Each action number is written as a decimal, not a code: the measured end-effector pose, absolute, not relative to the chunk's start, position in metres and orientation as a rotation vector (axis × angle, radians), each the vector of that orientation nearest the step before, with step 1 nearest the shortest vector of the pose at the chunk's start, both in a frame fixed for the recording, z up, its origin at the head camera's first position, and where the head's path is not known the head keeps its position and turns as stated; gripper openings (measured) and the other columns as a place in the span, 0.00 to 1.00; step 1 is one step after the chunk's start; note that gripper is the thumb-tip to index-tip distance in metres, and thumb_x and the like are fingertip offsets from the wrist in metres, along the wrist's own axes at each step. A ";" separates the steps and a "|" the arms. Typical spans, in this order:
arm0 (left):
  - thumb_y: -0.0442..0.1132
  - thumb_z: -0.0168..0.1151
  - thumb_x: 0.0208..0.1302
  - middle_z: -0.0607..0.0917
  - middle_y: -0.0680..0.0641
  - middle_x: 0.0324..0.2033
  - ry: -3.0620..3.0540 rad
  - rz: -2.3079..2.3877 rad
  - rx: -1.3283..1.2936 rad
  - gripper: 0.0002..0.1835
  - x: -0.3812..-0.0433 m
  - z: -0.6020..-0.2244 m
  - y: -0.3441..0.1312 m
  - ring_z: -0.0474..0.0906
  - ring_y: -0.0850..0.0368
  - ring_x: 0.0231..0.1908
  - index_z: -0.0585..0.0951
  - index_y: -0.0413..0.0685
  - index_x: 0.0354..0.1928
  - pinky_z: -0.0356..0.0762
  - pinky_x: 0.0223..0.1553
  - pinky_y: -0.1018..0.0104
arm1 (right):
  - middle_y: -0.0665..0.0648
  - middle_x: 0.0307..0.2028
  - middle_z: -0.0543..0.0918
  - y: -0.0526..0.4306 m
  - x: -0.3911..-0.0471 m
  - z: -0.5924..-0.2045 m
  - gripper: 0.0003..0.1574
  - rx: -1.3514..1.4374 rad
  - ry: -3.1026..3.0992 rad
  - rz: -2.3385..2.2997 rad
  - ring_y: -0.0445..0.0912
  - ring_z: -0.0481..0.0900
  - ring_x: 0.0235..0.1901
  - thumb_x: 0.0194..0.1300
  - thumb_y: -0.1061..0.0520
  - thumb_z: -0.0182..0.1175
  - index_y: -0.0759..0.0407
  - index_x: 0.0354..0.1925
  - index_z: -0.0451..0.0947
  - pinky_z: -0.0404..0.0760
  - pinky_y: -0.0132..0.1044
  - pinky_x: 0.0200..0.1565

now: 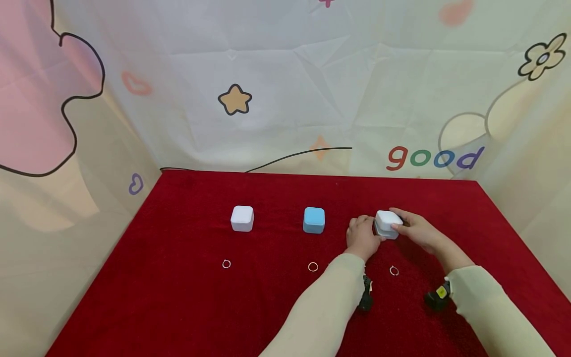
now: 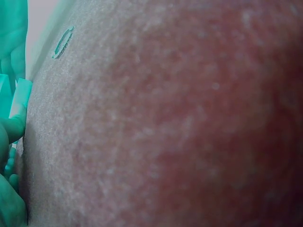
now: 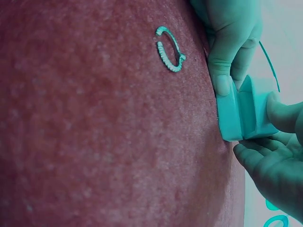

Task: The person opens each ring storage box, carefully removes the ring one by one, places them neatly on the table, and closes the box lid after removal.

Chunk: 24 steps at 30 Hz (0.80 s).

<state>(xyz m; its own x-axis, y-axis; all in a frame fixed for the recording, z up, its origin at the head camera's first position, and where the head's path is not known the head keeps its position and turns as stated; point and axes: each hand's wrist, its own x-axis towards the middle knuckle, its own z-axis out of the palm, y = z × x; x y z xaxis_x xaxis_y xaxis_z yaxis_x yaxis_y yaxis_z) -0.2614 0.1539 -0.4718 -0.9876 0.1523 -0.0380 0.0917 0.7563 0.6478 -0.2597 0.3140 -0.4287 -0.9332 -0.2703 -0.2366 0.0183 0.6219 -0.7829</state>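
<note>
At the right of the red table, a small white ring box [image 1: 387,229] sits between both hands. My left hand [image 1: 362,237] grips its base from the left, the thumb on the front side. The right hand [image 1: 421,232] pinches the lid [image 3: 261,106] between thumb and fingers. In the right wrist view the lid tilts away from the base [image 3: 229,116], leaving a narrow gap; the inside cannot be seen. A ring [image 1: 394,270] with a break in its band lies in front of this box. The left wrist view shows mostly blurred cloth.
A closed white box [image 1: 242,218] and a closed light-blue box [image 1: 314,220] stand to the left in a row. Two more rings, one on the left [image 1: 226,264] and one in the middle [image 1: 313,267], lie before them. A printed cloth backdrop [image 1: 285,99] rises behind the table.
</note>
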 end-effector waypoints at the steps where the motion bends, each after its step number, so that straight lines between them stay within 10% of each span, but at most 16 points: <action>1: 0.48 0.72 0.63 0.81 0.56 0.62 2.861 1.048 0.198 0.25 -0.261 -0.472 0.154 0.73 0.59 0.60 0.82 0.54 0.62 0.71 0.65 0.67 | 0.83 0.73 0.57 0.314 -0.259 -0.429 0.41 -0.205 2.521 -1.217 0.75 0.59 0.71 0.79 0.59 0.50 0.76 0.77 0.45 0.60 0.71 0.71; 24: 0.48 0.71 0.65 0.80 0.56 0.64 2.854 1.032 0.208 0.26 -0.262 -0.473 0.154 0.72 0.59 0.62 0.81 0.54 0.64 0.70 0.66 0.67 | 0.82 0.71 0.61 0.312 -0.255 -0.441 0.40 -0.255 2.657 -1.141 0.74 0.63 0.69 0.76 0.61 0.54 0.76 0.76 0.50 0.65 0.70 0.69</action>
<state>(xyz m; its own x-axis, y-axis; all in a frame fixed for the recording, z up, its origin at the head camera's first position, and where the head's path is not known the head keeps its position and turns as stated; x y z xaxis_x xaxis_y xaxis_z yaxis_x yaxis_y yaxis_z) -0.2621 0.1539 -0.4734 -0.9857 0.1616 -0.0471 0.0941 0.7610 0.6419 -0.2548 0.3116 -0.4412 -0.9563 -0.2517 -0.1486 -0.0656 0.6802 -0.7301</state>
